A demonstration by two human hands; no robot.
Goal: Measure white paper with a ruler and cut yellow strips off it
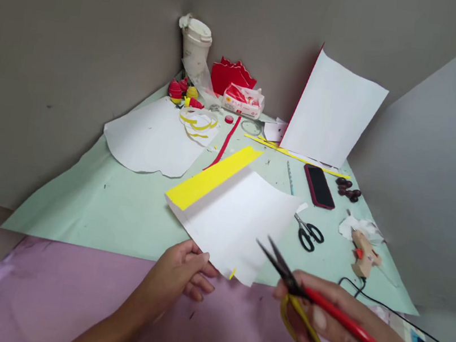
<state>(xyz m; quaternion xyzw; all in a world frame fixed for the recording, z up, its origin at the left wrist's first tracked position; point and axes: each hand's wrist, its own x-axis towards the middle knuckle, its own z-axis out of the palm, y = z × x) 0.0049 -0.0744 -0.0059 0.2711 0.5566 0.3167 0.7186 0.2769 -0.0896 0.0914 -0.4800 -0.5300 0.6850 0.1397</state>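
Observation:
My left hand point(184, 273) pinches the near edge of a sheet of paper point(243, 213), white on the face toward me. Its far edge folds over and shows a yellow underside point(216, 178). A tiny yellow strip point(232, 274) sits at the sheet's near edge. My right hand point(334, 333) grips scissors point(290, 283) with one red handle and one yellow handle. Their blades point up and left, slightly apart, just in front of the sheet's right side. Whether the blades touch the paper, I cannot tell.
Black-handled scissors point(307, 234), a phone point(320, 186), a pencil point(290, 177) and a glue gun point(365, 254) lie to the right. A large white sheet point(151, 139) covers the left. Behind stand a lidded cup point(196, 46), a tissue pack point(243, 102) and an upright white sheet point(333, 109).

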